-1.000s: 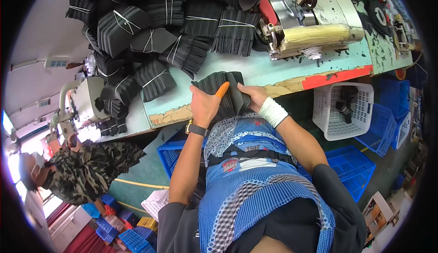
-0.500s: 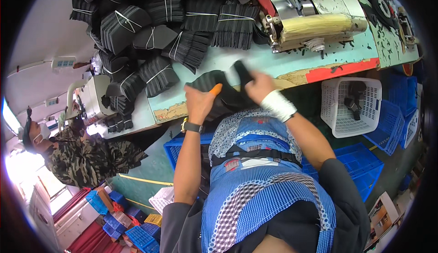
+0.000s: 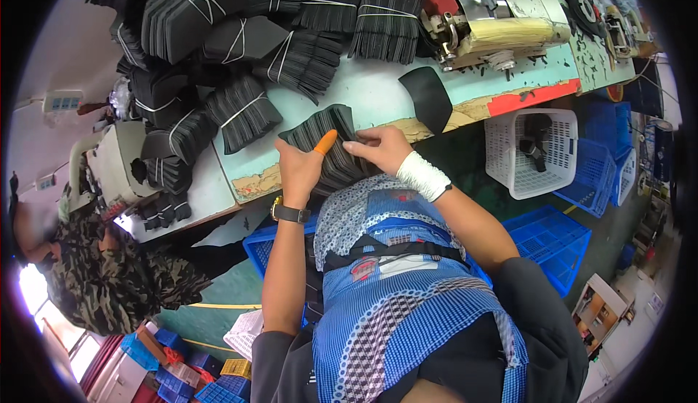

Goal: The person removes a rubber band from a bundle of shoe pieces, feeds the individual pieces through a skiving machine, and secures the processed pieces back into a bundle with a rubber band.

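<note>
A loose stack of thin black sheet pieces (image 3: 340,164) leans over the table's near edge against my apron. My left hand (image 3: 299,174) grips its left side, with an orange cover on one finger pressed to the top edges. At the stack's right edge, my right hand (image 3: 387,150), a white wrap on its wrist, has its thumb and fingers closed against the pieces. How many it pinches is hidden. To the right, a single black piece (image 3: 427,99) lies flat, overhanging the table edge.
Bundles of black pieces tied with white string (image 3: 309,65) are heaped at the back left. A machine with a yellow-covered roller (image 3: 516,32) stands at the back right. Below the table are a white basket (image 3: 502,163) and blue crates (image 3: 556,247). A person in camouflage (image 3: 109,272) is at left.
My right hand has put a black piece down on the table edge and come back left to the stack. My left hand still holds the stack. The view has shifted slightly.
</note>
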A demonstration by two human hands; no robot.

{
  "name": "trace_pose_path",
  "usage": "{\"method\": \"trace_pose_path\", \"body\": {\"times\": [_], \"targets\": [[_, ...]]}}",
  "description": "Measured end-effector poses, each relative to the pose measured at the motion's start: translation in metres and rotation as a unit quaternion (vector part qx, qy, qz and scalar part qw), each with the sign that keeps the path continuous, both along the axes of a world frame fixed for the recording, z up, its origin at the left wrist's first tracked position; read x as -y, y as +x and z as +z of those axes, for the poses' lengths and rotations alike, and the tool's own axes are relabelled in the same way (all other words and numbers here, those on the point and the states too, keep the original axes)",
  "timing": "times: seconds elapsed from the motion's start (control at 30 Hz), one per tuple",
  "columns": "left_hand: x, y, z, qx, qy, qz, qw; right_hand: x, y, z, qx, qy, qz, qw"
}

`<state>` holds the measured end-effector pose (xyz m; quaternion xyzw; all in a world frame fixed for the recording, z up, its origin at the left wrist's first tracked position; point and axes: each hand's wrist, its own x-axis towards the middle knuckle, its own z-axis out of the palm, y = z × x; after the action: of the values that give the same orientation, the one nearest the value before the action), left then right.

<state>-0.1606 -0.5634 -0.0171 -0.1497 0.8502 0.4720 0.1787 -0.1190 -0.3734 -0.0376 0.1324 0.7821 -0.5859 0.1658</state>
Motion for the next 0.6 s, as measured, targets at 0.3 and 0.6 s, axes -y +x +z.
{"method": "trace_pose_path", "body": {"times": [0.3,0.6], "targets": [[0.007,0.008,0.018,-0.146,-0.146,-0.059,0.977,0.008,0.007,0.023,-0.274,0.394,-0.049,0.876],[0.018,0.013,-0.001,-0.152,-0.144,-0.094,0.973,0.037,-0.015,-0.003,-0.190,0.087,0.038,0.977]]}}
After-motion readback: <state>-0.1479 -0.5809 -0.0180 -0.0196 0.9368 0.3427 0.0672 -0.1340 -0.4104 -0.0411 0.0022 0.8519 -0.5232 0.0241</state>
